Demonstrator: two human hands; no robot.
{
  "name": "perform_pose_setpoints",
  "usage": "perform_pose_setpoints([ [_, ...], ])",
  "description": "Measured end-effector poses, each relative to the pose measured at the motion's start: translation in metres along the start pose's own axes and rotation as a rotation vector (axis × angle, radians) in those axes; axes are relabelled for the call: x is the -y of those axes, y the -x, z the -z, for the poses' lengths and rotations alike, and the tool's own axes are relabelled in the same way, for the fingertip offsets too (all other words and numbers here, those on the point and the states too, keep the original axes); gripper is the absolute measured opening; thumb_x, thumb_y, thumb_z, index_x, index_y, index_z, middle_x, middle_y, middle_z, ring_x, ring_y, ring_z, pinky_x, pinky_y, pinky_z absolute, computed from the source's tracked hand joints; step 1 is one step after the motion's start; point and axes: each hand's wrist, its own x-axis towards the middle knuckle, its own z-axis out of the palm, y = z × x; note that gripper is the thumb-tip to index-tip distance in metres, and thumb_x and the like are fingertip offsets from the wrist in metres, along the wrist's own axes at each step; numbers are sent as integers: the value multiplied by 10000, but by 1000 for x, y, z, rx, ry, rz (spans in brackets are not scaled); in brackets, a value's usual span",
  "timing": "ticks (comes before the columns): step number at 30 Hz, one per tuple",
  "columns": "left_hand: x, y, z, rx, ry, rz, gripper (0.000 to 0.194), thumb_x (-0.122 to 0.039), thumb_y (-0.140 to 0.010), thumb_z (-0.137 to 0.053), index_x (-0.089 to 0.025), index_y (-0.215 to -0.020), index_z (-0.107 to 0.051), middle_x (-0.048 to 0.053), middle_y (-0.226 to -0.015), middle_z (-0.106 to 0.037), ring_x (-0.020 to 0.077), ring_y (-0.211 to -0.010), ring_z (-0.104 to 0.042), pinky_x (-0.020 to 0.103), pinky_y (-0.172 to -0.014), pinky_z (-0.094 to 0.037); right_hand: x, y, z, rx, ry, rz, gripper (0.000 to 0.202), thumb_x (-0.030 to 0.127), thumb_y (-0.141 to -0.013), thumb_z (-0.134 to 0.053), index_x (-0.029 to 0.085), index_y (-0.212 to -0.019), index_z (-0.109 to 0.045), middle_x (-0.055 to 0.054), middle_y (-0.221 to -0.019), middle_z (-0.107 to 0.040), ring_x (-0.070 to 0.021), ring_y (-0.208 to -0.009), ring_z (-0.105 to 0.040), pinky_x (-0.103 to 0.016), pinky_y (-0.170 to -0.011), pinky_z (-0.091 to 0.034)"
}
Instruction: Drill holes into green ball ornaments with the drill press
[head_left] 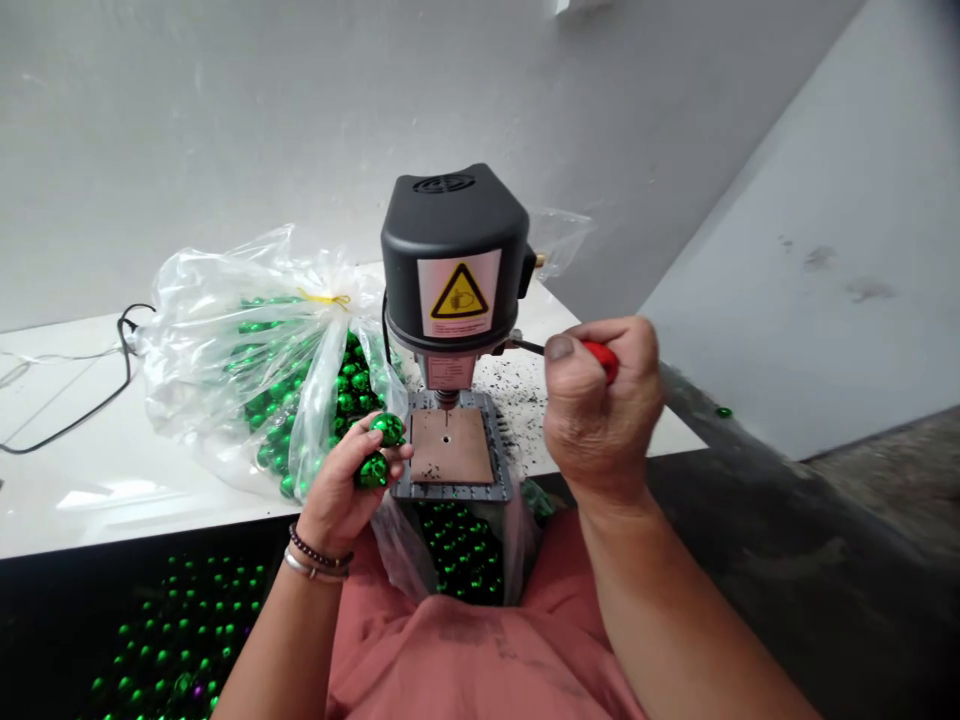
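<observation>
My left hand (349, 480) holds two shiny green balls, one (387, 430) between thumb and fingers and the other (371, 470) just below it. It is at the left side of the base of a dark grey drill press (454, 230). My right hand (604, 405) is wrapped round the red knob (602, 361) of the press lever, to the right of the machine. Under the spindle, a brown square board (451, 447) with a small hole lies on the metal base (499, 489), and nothing rests over the hole.
A clear plastic bag (217, 330) of green balls, tied with yellow, stands left of the press on the white table (90, 490). Dark shavings (525, 400) lie to the right. More green balls are in a bag (461, 550) between my legs and at the lower left (180, 640).
</observation>
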Motion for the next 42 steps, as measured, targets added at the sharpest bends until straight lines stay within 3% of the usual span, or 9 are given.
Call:
perform_pose_setpoints([
  [3,15,-3,-9,-10,-97,36,332,-266,-671,-674,-175,-954,-526,7,-820,-575,141,-677,-631,171,-455,-408,1,-3,0,-3,-5,49,186,360,-780,-480,204,-685,-444,51,-531,-464,-51,-451,-412,-206,-436,-323],
  [8,34,-21,-14,-66,-563,-46,419,-394,-701,-632,-172,-1043,-534,-23,-709,-573,75,-500,-541,166,-418,-366,8,-20,-1,38,10,30,231,375,-795,-462,203,-652,-401,68,-505,-370,-39,-443,-365,-190,-455,-330],
  [12,39,-39,-13,-98,-776,-49,385,-394,-682,-619,-152,-974,-559,-33,-628,-567,74,-449,-507,178,-415,-364,13,-44,-5,155,15,-30,313,431,-815,-415,203,-613,-342,59,-515,-309,-45,-463,-343,-201,-496,-330],
  [20,46,-55,-15,-122,-1025,-81,350,-348,-689,-599,-166,-985,-560,36,-827,-657,105,-532,-555,215,-465,-444,3,-82,-25,265,33,-101,364,424,-800,-408,209,-552,-252,33,-523,-310,-94,-500,-249,-257,-530,-264],
  [26,45,-55,-22,-82,-1226,-181,287,-309,-697,-593,-191,-959,-610,22,-829,-672,147,-676,-603,247,-616,-461,2,-83,-28,251,37,-113,360,392,-805,-431,222,-542,-254,26,-525,-342,-105,-494,-304,-260,-512,-291],
  [32,47,-54,-28,-152,-1428,-194,416,-366,-670,-645,-238,-1066,-636,23,-840,-692,196,-774,-615,281,-698,-437,1,-85,-32,248,90,-159,378,358,-799,-489,203,-540,-262,48,-512,-281,-69,-494,-256,-227,-498,-275],
  [35,48,-55,-28,-135,-1439,-199,433,-374,-670,-654,-231,-1079,-643,53,-963,-697,218,-876,-615,299,-770,-431,2,-84,-30,247,53,-147,373,368,-799,-485,196,-548,-269,55,-517,-275,-61,-510,-247,-224,-514,-273],
  [38,48,-56,-27,-109,-1510,-219,449,-384,-701,-627,-196,-1109,-633,102,-1110,-653,238,-981,-595,312,-832,-421,4,-74,-21,242,-12,-110,358,418,-794,-474,197,-576,-295,59,-529,-293,-53,-519,-260,-217,-521,-290],
  [42,49,-55,-25,-75,-1577,-223,446,-391,-729,-598,-187,-1124,-624,118,-1112,-644,238,-984,-594,309,-828,-425,7,-49,-5,191,-36,-5,289,403,-784,-474,202,-625,-341,66,-527,-295,-43,-491,-270,-203,-502,-319],
])
